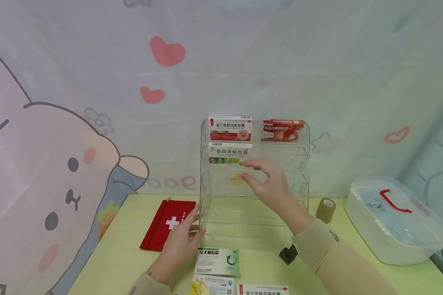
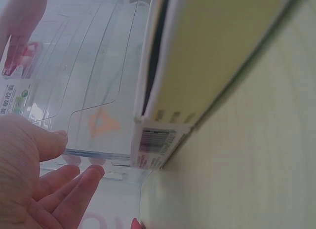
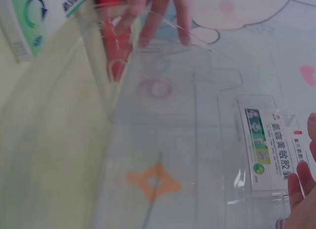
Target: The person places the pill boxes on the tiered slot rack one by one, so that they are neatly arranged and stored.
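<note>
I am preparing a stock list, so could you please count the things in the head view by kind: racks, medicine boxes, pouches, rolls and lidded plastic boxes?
Clear rack: 1
Medicine boxes: 6 (3 in the rack, 3 in front of it)
Red pouch: 1
Brown roll: 1
Lidded plastic box: 1
Total: 10

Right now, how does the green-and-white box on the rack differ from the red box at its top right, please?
The green-and-white box sits lower, at left; the red box higher, at right. The green-and-white box is mostly white, the red box mostly red. Both stand in the clear rack.
</note>
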Demonstrator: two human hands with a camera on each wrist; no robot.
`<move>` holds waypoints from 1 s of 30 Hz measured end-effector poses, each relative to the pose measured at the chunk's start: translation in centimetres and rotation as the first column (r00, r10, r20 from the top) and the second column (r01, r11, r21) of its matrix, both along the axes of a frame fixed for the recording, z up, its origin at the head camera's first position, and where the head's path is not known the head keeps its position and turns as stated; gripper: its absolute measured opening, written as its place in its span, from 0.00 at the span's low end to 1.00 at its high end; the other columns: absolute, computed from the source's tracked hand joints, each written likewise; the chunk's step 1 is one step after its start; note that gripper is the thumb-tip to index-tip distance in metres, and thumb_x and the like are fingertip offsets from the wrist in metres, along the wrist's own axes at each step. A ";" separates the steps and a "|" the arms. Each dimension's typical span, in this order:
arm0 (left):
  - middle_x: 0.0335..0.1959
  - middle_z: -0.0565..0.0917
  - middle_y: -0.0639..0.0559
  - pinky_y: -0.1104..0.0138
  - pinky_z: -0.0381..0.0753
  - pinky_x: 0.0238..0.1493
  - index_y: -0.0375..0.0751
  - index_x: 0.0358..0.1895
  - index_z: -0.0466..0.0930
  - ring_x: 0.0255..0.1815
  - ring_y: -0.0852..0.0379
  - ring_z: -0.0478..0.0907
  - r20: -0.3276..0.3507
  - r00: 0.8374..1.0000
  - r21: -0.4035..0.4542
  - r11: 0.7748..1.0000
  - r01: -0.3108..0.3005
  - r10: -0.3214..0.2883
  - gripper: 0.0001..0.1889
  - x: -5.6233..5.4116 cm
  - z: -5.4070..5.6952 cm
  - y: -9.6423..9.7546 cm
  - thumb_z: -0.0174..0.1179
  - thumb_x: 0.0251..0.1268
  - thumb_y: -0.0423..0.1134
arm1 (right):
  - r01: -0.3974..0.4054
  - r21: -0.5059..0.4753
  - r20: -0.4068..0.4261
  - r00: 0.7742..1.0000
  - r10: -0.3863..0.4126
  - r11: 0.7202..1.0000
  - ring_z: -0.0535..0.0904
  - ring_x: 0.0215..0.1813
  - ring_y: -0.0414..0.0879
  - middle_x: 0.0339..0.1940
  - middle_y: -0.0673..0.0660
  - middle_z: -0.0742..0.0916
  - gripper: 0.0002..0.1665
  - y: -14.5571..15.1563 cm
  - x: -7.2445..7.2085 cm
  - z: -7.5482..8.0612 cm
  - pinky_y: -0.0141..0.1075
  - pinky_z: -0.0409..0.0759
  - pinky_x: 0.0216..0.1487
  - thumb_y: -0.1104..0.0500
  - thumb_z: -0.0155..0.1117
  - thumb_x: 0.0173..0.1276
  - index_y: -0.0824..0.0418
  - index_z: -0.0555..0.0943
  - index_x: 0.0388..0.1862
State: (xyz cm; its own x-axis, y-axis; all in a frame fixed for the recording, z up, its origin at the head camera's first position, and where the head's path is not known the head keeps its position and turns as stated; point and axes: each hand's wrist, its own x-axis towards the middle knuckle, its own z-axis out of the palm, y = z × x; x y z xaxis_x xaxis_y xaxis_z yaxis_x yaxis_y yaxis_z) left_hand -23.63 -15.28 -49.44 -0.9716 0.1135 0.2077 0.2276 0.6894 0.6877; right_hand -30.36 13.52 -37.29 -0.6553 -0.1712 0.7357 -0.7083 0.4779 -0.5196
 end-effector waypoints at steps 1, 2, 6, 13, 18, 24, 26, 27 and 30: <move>0.75 0.84 0.46 0.56 0.94 0.60 0.62 0.90 0.57 0.62 0.47 0.91 0.000 1.000 0.002 1.000 0.004 -0.004 0.46 0.0 0.0 0.0 0.72 0.75 0.38 | -0.013 0.014 0.007 1.000 0.013 1.000 0.90 0.60 0.53 0.57 0.55 0.95 0.18 0.1 0.4 -0.4 0.50 0.88 0.65 0.58 0.82 0.69 0.60 0.91 0.56; 0.75 0.84 0.46 0.56 0.94 0.60 0.63 0.90 0.57 0.62 0.47 0.91 0.001 1.000 0.004 1.000 0.006 -0.006 0.46 0.0 0.0 0.0 0.72 0.75 0.38 | -0.028 0.027 0.010 1.000 0.027 0.999 0.90 0.59 0.53 0.57 0.55 0.95 0.19 0.3 0.9 -0.8 0.50 0.89 0.65 0.58 0.82 0.69 0.60 0.91 0.57; 0.75 0.84 0.46 0.55 0.94 0.59 0.64 0.90 0.56 0.62 0.47 0.91 0.002 1.000 -0.003 1.000 0.000 0.000 0.47 -0.1 -0.1 -0.1 0.72 0.75 0.38 | -0.083 0.084 0.017 0.997 0.081 0.993 0.91 0.56 0.53 0.57 0.54 0.95 0.20 1.2 2.5 -2.8 0.46 0.91 0.60 0.59 0.82 0.69 0.58 0.91 0.58; 0.75 0.84 0.46 0.55 0.94 0.59 0.62 0.90 0.57 0.63 0.47 0.91 -0.006 1.000 0.001 1.000 0.003 -0.003 0.46 0.0 -0.2 -0.3 0.72 0.75 0.38 | -0.172 0.139 0.042 0.985 0.168 0.975 0.92 0.53 0.46 0.55 0.53 0.95 0.21 2.7 5.1 -6.4 0.41 0.93 0.55 0.61 0.82 0.67 0.55 0.90 0.59; 0.75 0.84 0.46 0.55 0.94 0.59 0.61 0.90 0.57 0.62 0.47 0.91 -0.013 1.000 -0.003 1.000 0.008 -0.008 0.46 0.0 -0.4 -0.4 0.72 0.75 0.38 | -0.233 0.130 0.129 0.968 0.217 0.964 0.91 0.54 0.41 0.56 0.54 0.94 0.21 3.8 6.9 -8.3 0.40 0.93 0.57 0.61 0.81 0.70 0.52 0.89 0.60; 0.75 0.84 0.47 0.55 0.94 0.59 0.62 0.90 0.57 0.62 0.47 0.92 -0.025 1.000 -0.002 1.000 0.009 -0.009 0.46 -0.1 -0.4 -0.3 0.71 0.76 0.38 | -0.351 0.147 0.163 0.931 0.327 0.925 0.91 0.56 0.43 0.58 0.54 0.93 0.26 5.1 8.7 -10.1 0.38 0.92 0.60 0.60 0.82 0.69 0.54 0.86 0.65; 0.75 0.84 0.47 0.55 0.94 0.59 0.62 0.90 0.57 0.62 0.47 0.92 -0.024 1.000 0.001 1.000 0.007 -0.007 0.46 -0.2 -0.4 -0.3 0.71 0.76 0.38 | -0.391 0.153 0.195 0.912 0.361 0.907 0.91 0.58 0.44 0.59 0.54 0.93 0.28 5.5 9.3 -10.6 0.38 0.92 0.62 0.59 0.82 0.69 0.54 0.85 0.67; 0.75 0.84 0.47 0.55 0.94 0.59 0.61 0.90 0.57 0.62 0.47 0.92 -0.023 1.000 0.002 1.000 0.007 -0.007 0.46 -0.2 -0.4 -0.2 0.71 0.76 0.38 | -0.408 0.152 0.229 0.901 0.369 0.900 0.91 0.59 0.44 0.60 0.52 0.93 0.29 5.7 9.7 -10.9 0.37 0.91 0.63 0.58 0.82 0.70 0.53 0.85 0.68; 0.75 0.84 0.45 0.55 0.94 0.59 0.60 0.90 0.57 0.62 0.46 0.92 -0.018 1.000 0.009 1.000 0.012 -0.012 0.45 -0.1 -0.4 -0.2 0.71 0.76 0.38 | -0.449 0.162 0.326 0.865 0.382 0.879 0.89 0.62 0.43 0.63 0.51 0.92 0.33 6.5 10.8 -11.7 0.37 0.89 0.66 0.55 0.82 0.70 0.49 0.82 0.72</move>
State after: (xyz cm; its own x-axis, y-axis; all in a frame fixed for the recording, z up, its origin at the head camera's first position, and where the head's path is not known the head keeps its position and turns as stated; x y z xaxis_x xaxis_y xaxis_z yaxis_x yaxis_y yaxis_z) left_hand -23.76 -15.44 -49.84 -0.9662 0.1236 0.2262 0.2485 0.6802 0.6896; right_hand -19.55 20.05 -48.98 -0.6552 -0.6113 0.4439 -0.7104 0.2986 -0.6373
